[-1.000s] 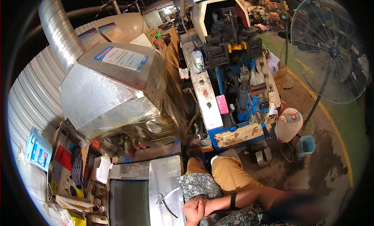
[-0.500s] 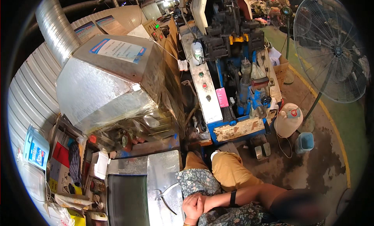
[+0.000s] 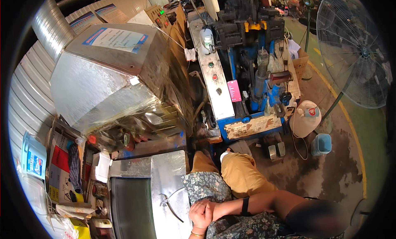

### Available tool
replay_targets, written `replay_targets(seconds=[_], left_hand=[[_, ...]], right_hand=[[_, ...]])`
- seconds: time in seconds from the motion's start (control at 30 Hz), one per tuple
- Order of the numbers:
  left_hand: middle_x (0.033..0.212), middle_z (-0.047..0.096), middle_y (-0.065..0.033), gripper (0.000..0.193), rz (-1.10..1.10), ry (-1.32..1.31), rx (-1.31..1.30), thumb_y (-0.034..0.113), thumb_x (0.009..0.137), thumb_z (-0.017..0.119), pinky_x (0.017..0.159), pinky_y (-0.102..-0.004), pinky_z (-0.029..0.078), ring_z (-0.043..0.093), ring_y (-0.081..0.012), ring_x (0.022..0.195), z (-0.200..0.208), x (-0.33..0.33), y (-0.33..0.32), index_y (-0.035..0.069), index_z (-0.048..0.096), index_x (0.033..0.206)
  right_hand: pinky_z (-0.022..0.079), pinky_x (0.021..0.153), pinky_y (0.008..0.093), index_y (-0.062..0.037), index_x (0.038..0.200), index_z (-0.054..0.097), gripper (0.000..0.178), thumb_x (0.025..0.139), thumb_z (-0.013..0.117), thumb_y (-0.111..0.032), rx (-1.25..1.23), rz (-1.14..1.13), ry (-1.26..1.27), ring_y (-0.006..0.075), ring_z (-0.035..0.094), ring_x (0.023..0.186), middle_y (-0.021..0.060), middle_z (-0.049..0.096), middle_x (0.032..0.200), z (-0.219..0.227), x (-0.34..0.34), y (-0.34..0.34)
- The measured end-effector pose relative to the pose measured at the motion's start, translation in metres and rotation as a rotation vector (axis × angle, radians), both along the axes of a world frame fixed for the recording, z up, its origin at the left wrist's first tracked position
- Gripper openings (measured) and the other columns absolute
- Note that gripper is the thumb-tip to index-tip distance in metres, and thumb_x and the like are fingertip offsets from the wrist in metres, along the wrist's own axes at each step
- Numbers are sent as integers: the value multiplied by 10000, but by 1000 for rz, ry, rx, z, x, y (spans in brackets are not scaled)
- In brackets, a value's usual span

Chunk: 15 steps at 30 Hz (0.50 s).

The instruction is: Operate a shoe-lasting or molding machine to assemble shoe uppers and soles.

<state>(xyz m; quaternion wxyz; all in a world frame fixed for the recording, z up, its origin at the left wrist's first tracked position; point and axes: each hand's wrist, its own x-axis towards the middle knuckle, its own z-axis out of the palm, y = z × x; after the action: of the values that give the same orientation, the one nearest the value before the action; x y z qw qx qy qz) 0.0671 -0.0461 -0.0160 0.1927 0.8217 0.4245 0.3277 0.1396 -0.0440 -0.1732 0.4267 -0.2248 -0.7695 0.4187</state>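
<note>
My left hand (image 3: 198,220) and my right hand (image 3: 208,208) are clasped together at my lap, with closed fingers folded against each other. Which fingers lie on top is hard to make out. A bracelet circles the left wrist; a black band sits on the right forearm. Just left of the hands, pliers (image 3: 164,200) with splayed handles, one pale and one dark, lie on a shiny metal plate (image 3: 171,169). Neither hand touches them.
A dark panel (image 3: 131,206) borders the plate, below a metal hood (image 3: 99,88). Ahead stands a blue-framed machine (image 3: 253,127) with buttons and foot pedals (image 3: 276,150). A plastic jug (image 3: 304,119), blue bin (image 3: 321,144) and large fan (image 3: 357,49) are right; cluttered shelving (image 3: 62,169) is left.
The whole view has shifted, with the surroundings sitting slightly higher and mostly further left in the picture. My hands stay clasped, and the pliers remain on the plate.
</note>
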Motion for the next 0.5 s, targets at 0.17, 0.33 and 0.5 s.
replay_targets(seconds=[0.17, 0.33, 0.5], left_hand=[[881, 726, -152, 183, 17, 4, -23, 146, 849, 604, 784, -396, 527, 689, -332, 819, -2, 2, 3, -4, 708, 832], [869, 726, -152, 202, 36, -23, 32, 147, 855, 582, 772, -388, 532, 695, -324, 809, -9, 0, 8, -10, 695, 796], [847, 715, -183, 295, 48, -93, 0, 189, 900, 520, 776, -407, 518, 686, -343, 795, -15, -8, 11, -22, 681, 771]], right_hand=[[472, 839, 393, -91, 951, 609, 252, 755, 678, -234, -2, 15, -36, 284, 591, 1005, 110, 647, 981, -10, -7, 1], [474, 821, 399, -88, 945, 605, 278, 717, 689, -222, -81, 89, -33, 290, 611, 970, 103, 655, 950, 26, 16, 1], [478, 802, 381, -74, 939, 597, 248, 732, 659, -195, -168, 127, 17, 289, 619, 950, 98, 654, 950, 38, 12, 7]])
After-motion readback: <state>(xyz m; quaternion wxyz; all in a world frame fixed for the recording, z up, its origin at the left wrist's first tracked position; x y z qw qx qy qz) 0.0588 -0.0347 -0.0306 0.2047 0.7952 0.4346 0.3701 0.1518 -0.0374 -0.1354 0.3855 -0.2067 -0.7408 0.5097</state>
